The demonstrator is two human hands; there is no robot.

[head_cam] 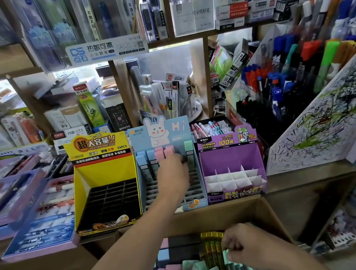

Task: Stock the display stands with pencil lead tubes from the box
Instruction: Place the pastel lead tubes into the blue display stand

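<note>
Reaching into the blue rabbit-print display stand (163, 132), the left hand (172, 171) is seen from behind, fingers curled down at the rear row, where blue-, pink- and mint-capped pencil lead tubes (160, 153) stand upright; whether a tube is held cannot be told. The right hand (242, 246) is recorded inside the cardboard box (226, 209), fingers pinched on a mint-capped tube (227, 257) among the tubes lying there. A yellow display stand (100, 149) and a purple display stand (229, 157) are noted just beside the blue one, left and right.
</note>
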